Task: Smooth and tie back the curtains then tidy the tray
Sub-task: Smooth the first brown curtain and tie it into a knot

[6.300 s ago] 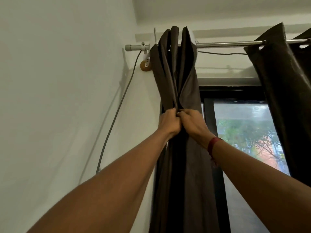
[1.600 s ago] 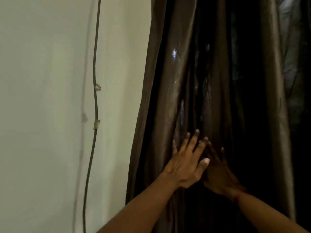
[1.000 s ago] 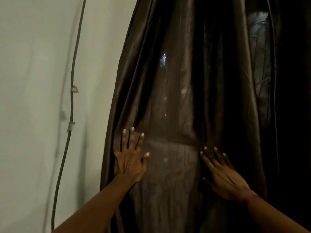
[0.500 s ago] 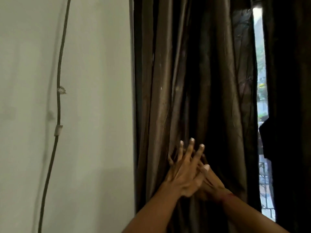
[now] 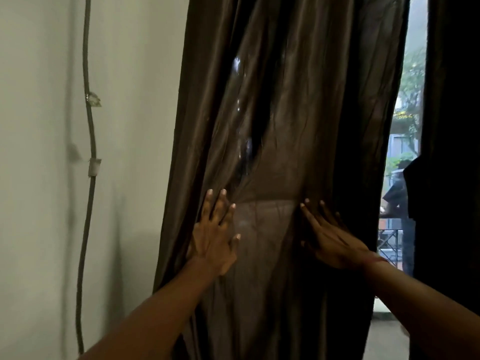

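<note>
A dark brown shiny curtain (image 5: 291,100) hangs in front of me, spread into a wide panel. My left hand (image 5: 214,236) lies flat on its left part, fingers apart and pointing up. My right hand (image 5: 331,237) presses flat on its right part at the same height, a red band at the wrist. The cloth between the two hands is pulled taut and smooth, with folds bunching above. A second dark curtain (image 5: 452,126) hangs at the far right. No tray or tie-back is in view.
A pale wall (image 5: 46,178) fills the left side, with a grey cable (image 5: 89,141) running down it, held by clips. Between the two curtains a narrow gap (image 5: 405,120) shows the window with trees and buildings outside.
Half a second ago my hands overlapped at the middle of the gathered curtain. They have slid apart sideways, spreading the cloth flat between them.
</note>
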